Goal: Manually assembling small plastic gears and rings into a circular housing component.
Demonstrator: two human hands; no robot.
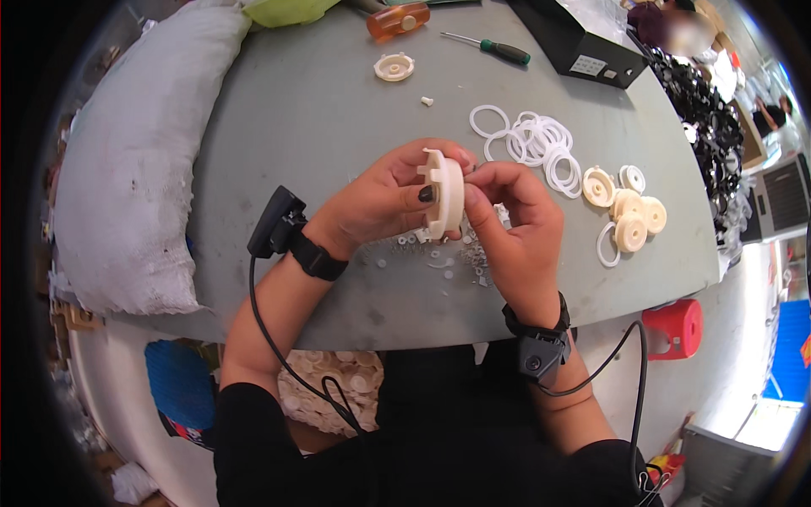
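My black shirt [465, 422] fills the lower edge, closest of all, and my bare forearms reach from its sleeves over a grey tabletop [304, 127] that is scuffed and smudged with dark marks. In my left hand [389, 193] I grip a cream toothed ring part [454, 198] on edge above the table, thumb against its toothed side. My right hand [519, 224] is at its smooth side, thumb and forefinger drawn close together; I cannot tell whether something small sits between those fingertips. Below my hands, small white pieces [481, 264] lie scattered on the grey. To the right, white rings [541, 139] overlap in a loose pile, with cream discs [631, 232] clustered beyond them. Further up the surface sit another cream toothed part [394, 69], a green-handled screwdriver [505, 52], an amber handle [397, 22] and a black box [583, 55] near the far edge. A stuffed white sack [135, 160] bulges along the left side. Under the near edge I see a container of cream pieces [334, 389], a blue cushion-like thing [179, 384] to its left, and a red stool or bucket [676, 329] at right on the pale floor [591, 338]. Beyond the table, black parts [701, 110] heap up, and another person [769, 116] is in the room behind.
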